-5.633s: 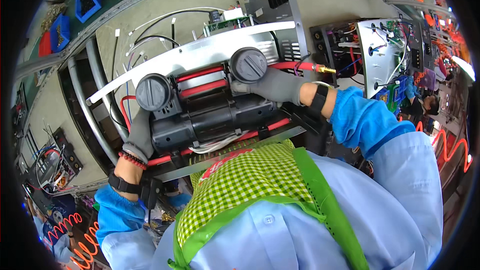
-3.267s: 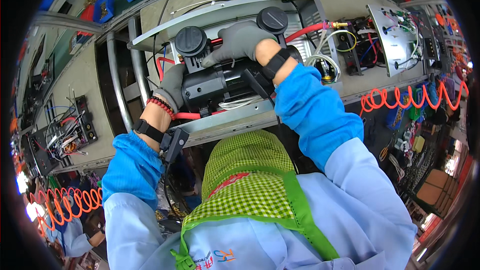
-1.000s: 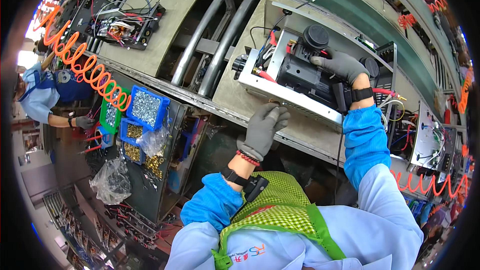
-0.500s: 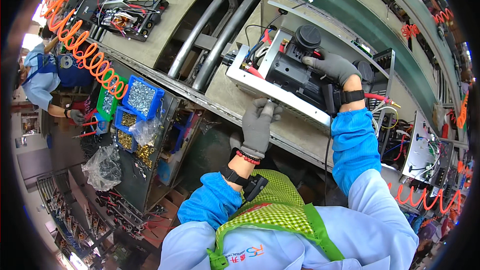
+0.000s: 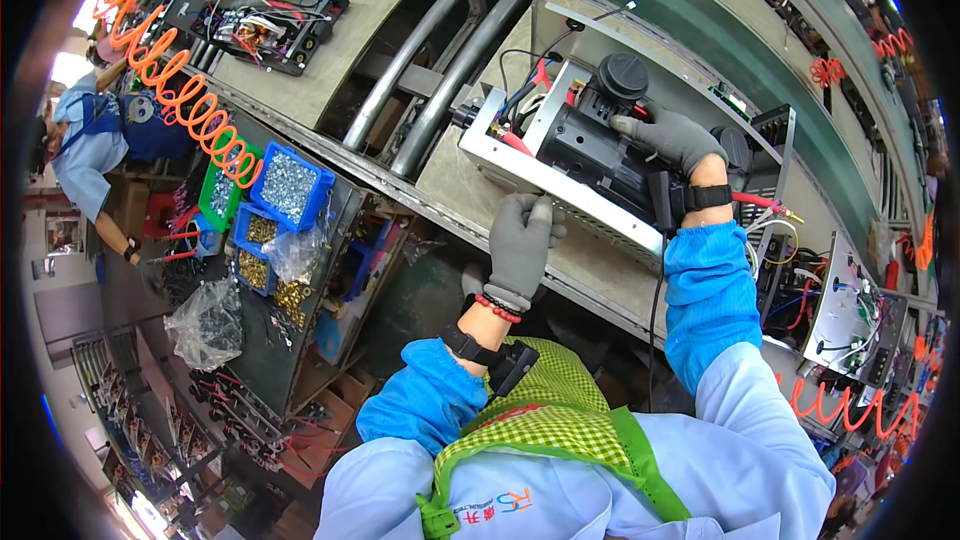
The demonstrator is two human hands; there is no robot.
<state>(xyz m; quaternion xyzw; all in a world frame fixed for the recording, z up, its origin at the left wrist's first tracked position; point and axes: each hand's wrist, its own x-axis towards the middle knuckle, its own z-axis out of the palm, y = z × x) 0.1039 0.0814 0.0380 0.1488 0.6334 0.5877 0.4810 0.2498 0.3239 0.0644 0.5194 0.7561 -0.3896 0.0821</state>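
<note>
A white sheet-metal chassis (image 5: 590, 198) rests on the bench in front of me, with a black motor unit (image 5: 588, 152) inside it. One round black cap (image 5: 622, 75) tops the unit's far end. My gloved right hand (image 5: 682, 137) reaches over the chassis and grips the motor unit from above, its far fingers partly hidden. My gloved left hand (image 5: 522, 238) is at the near side of the chassis, fingertips bent together against its lower edge. Whatever they pinch is hidden. Red-sleeved cables (image 5: 752, 199) come out beside my right wrist.
Left of me, a blue bin of screws (image 5: 290, 187), a green bin (image 5: 219, 190) and smaller bins of brass fittings (image 5: 253, 270) stand on a side table. Metal rollers (image 5: 458, 75) cross a bench gap. An orange coiled hose (image 5: 190, 100) hangs nearby. A co-worker (image 5: 85, 135) is at far left.
My left fingertips have closed in at the chassis edge, where a small shiny piece showed before. My right hand stays on the motor unit. The co-worker's arm has moved lower.
</note>
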